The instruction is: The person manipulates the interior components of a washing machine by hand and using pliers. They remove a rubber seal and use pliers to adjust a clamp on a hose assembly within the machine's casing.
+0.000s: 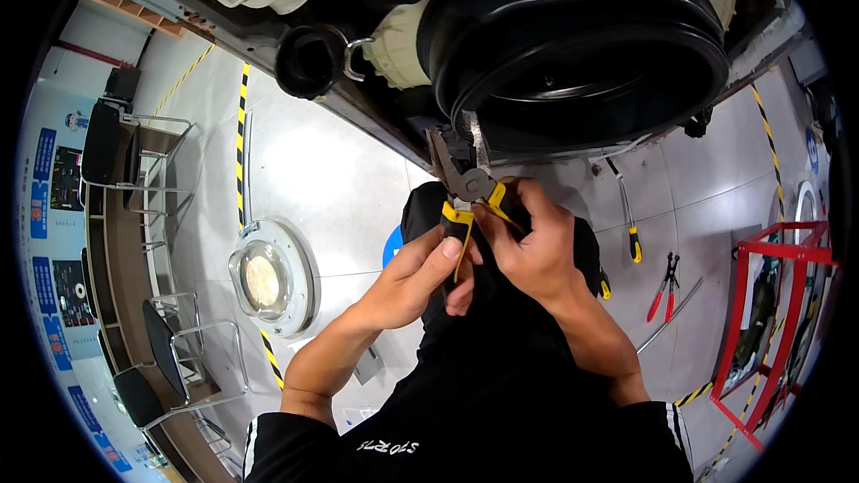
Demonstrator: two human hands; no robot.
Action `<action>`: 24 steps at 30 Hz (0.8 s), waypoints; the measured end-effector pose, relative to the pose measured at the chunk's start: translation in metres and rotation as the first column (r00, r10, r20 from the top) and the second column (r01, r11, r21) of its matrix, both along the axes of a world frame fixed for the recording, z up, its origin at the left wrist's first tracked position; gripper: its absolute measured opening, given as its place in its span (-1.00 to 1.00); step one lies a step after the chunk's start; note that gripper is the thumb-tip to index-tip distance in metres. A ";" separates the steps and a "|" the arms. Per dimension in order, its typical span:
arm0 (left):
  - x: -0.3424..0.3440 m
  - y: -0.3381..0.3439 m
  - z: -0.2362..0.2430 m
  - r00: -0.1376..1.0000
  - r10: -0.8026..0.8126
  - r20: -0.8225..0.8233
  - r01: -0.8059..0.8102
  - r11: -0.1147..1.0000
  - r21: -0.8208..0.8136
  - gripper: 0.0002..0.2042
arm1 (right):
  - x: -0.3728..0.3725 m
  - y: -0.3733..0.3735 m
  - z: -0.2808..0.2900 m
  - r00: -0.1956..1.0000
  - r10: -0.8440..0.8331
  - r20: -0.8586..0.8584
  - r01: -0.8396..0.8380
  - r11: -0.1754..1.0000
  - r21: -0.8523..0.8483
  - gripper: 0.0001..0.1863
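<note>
Both my hands hold one pair of combination pliers [469,183] with yellow and black handles. My left hand [416,279] is closed round one handle, its thumb laid along the grip. Around the other handle my right hand [534,237] is closed, fingers bent. The metal jaws are spread and point up at the lower left rim of a black rubber door gasket [582,45] in an appliance. Something small and dark shows between the jaws; I cannot tell what it is or whether they touch it.
A round glass appliance door [302,279] lies on the floor at left. To the right lie a yellow-handled screwdriver [633,237], red-handled pliers [664,291] and a metal rod [671,315]. A red metal frame [741,317] stands farther right; chairs [165,349] line the left.
</note>
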State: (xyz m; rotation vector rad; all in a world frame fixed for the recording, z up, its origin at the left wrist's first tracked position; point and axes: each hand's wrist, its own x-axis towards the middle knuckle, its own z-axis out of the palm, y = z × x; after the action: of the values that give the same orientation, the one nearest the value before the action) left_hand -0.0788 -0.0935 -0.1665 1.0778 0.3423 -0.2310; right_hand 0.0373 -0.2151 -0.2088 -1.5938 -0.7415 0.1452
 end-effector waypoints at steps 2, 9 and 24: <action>0.001 -0.005 -0.002 1.000 0.009 -0.017 -0.009 1.000 0.001 -0.61 | 0.001 -0.006 0.002 0.999 0.039 0.009 -0.039 0.999 -0.037 -0.83; 0.002 -0.006 0.000 0.981 -0.004 -0.193 0.015 0.998 0.057 -0.60 | 0.011 -0.023 -0.019 0.985 0.096 0.142 -0.075 0.986 -0.147 -0.79; 0.005 0.006 0.008 0.981 0.063 -0.185 -0.101 0.974 -0.203 -0.59 | 0.001 -0.030 -0.029 0.813 0.242 -0.529 -0.314 0.948 -0.049 -0.67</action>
State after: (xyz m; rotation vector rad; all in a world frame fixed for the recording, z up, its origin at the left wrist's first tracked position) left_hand -0.0740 -0.0870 -0.1586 0.8329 0.5102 -0.2841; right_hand 0.0380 -0.2449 -0.2380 -1.4639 -0.5382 0.8282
